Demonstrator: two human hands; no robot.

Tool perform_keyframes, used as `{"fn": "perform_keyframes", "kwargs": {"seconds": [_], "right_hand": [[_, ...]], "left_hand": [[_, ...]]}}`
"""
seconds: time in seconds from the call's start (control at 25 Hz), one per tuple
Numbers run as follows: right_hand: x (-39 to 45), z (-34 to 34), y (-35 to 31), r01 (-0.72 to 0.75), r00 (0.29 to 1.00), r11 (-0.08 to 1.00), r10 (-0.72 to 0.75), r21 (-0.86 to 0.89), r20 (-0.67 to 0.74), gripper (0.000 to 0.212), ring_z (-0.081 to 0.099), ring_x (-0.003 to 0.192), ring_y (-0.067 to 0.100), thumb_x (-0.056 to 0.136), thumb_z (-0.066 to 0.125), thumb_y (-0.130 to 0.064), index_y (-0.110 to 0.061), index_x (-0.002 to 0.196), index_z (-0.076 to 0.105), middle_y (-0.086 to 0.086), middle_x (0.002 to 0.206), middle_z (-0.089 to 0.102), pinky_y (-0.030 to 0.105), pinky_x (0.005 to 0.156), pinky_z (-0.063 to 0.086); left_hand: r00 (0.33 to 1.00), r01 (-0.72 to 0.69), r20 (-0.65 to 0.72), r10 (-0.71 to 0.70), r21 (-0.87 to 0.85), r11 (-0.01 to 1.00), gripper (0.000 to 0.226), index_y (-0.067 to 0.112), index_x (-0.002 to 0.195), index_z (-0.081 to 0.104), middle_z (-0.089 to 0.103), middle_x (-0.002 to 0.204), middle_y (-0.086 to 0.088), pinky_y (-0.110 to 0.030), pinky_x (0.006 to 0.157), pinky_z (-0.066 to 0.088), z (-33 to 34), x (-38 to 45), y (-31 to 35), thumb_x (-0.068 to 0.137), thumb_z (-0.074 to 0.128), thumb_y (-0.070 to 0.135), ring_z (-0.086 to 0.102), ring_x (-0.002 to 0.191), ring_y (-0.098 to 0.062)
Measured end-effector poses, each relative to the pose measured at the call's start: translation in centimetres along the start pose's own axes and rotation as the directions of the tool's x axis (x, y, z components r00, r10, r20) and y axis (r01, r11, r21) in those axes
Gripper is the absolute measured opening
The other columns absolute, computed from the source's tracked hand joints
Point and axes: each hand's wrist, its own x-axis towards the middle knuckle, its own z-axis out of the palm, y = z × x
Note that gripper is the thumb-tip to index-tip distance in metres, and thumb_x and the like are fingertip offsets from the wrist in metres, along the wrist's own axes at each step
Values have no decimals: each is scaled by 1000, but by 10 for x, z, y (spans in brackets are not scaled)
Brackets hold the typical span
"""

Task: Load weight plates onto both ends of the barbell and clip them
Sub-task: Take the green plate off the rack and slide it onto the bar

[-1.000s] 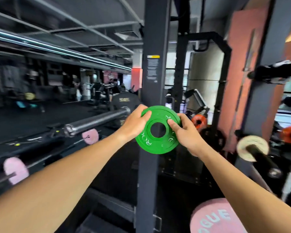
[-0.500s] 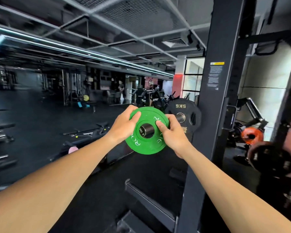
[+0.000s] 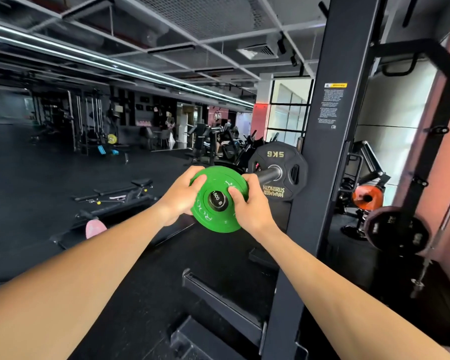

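On the bar end (image 3: 269, 174), both hands, left hand (image 3: 182, 195) and right hand (image 3: 250, 203), grip the green plate (image 3: 218, 219) with curled fingers (image 3: 198, 182), near the black 5 kg plate (image 3: 277, 175).

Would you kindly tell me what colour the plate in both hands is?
Bright green plate with faint raised lettering, clearest in the head view.

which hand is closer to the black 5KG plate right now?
Right. The right hand grips the green plate on the edge facing the black 5KG plate, just short of it. The left hand holds the green plate's far edge.
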Motion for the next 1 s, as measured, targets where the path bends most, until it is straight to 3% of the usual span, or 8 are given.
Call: {"fn": "perform_keyframes", "kwargs": {"seconds": [0.16, 0.36, 0.44, 0.52, 0.56, 0.76, 0.88, 1.0], "right_hand": [[10, 10, 0, -19, 998, 999, 17, -26, -62, 13, 61, 96, 25, 100, 58, -25, -20, 110, 51, 7, 103, 65, 46, 87, 52], [12, 18, 8, -26, 990, 997, 16, -68, -142, 18, 57, 105, 24, 101, 57, -26, -22, 118, 52, 6, 113, 61, 43, 90, 49], [19, 13, 13, -60, 989, 996, 50, -69, -142, 19, 57, 107, 25, 101, 57, -28, -24, 119, 52, 6, 115, 61, 42, 90, 49], [32, 3, 23, -99, 990, 990, 88, -96, -113, 16, 59, 105, 27, 100, 58, -32, -29, 115, 51, 6, 111, 64, 46, 91, 51], [38, -2, 28, -116, 989, 985, 103, -132, -103, 15, 59, 105, 29, 99, 58, -35, -32, 111, 50, 5, 109, 65, 49, 91, 52], [64, -27, 58, -103, 992, 940, 75, -325, -98, 23, 59, 100, 31, 93, 63, -44, -29, 106, 50, 4, 103, 65, 50, 87, 52], [81, -39, 80, -41, 997, 936, 13, -350, -81, 25, 61, 93, 29, 95, 65, -40, -23, 105, 50, 5, 101, 64, 46, 81, 52], [101, -50, 106, 33, 997, 938, -55, -345, -55, 26, 59, 92, 27, 95, 65, -40, -21, 106, 52, 5, 100, 63, 46, 83, 51]], "left_hand": [[999, 3, 40, -2, -33, 999, 19, 48, 115, 58, 59, 124, -30, -54, 76, 49, -7, 17, -8, 104, 43, 43, 61, 87, -37], [996, -67, 57, 67, -7, 998, 19, 33, 122, 58, 66, 117, -14, -64, 76, 60, -4, 37, -11, 106, 47, 31, 69, 101, -42], [991, -124, 59, 117, 120, 985, 23, 28, 127, 58, 64, 119, -9, -45, 68, 63, -2, 50, -7, 105, 50, 30, 68, 102, -33], [989, -145, 61, 132, 348, 926, 29, 27, 128, 60, 64, 121, -12, -22, 60, 49, 2, 67, -2, 102, 53, 38, 63, 101, -22], [993, -121, 59, 106, 427, 896, 32, 26, 126, 60, 65, 118, -13, -21, 58, 44, 3, 75, 2, 100, 54, 44, 62, 97, -20], [984, 34, 151, -97, 374, 927, 50, 17, 67, 40, 46, 61, 4, -19, 47, 44, 26, 106, 13, 98, 54, 54, 53, 44, -4], [976, 32, 187, -107, 367, 930, 49, 15, 73, 42, 53, 77, -1, -30, 67, 50, 40, 127, 12, 98, 52, 56, 59, 68, -16], [972, 63, 188, -142, 373, 926, 47, 11, 94, 55, 62, 91, -2, -32, 71, 52, 49, 153, -2, 94, 57, 59, 64, 77, -15]]}}
